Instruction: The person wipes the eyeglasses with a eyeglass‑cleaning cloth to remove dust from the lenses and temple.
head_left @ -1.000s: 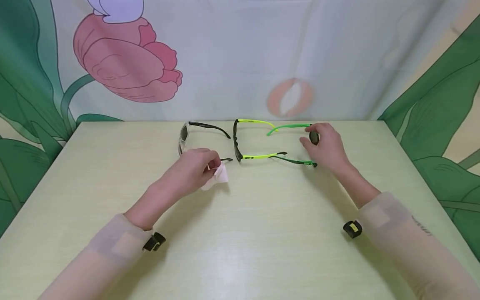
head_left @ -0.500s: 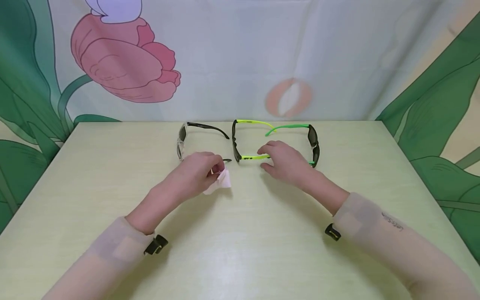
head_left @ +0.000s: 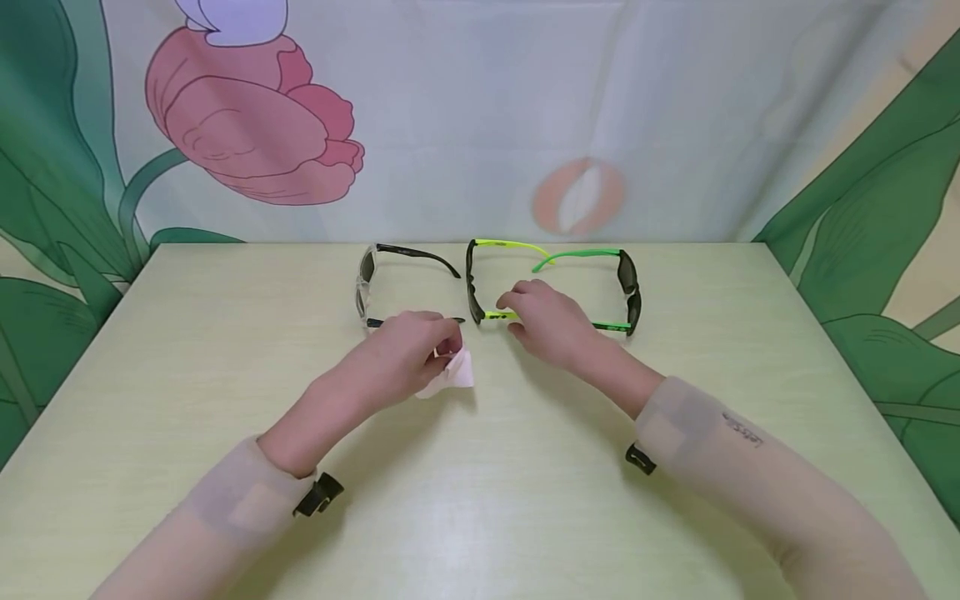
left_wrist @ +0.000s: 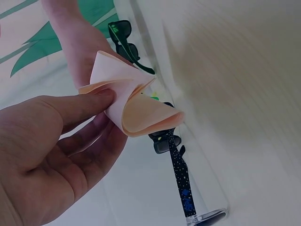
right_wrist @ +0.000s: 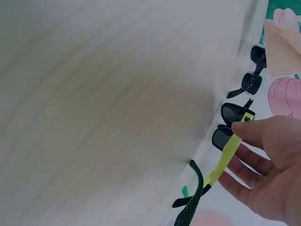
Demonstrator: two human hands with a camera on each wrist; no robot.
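Observation:
My left hand pinches a folded pale pink cloth between thumb and fingers; the left wrist view shows its loose folds. Just right of it, my right hand is at the near temple of the black-framed sunglasses with yellow temples. In the right wrist view the thumb overlaps that yellow temple, with the other fingers spread behind it and not closed round it. Clear-framed sunglasses with speckled black temples lie beyond my left hand, one temple partly hidden.
Sunglasses with green temples lie at the right, temple tips overlapping the yellow ones. All three pairs stand unfolded near the back edge of the pale table. A flower-printed curtain hangs behind.
My right hand has left the green sunglasses and moved left to the yellow temple. The green pair's lenses are uncovered. My left hand with the cloth has shifted slightly right and nearer.

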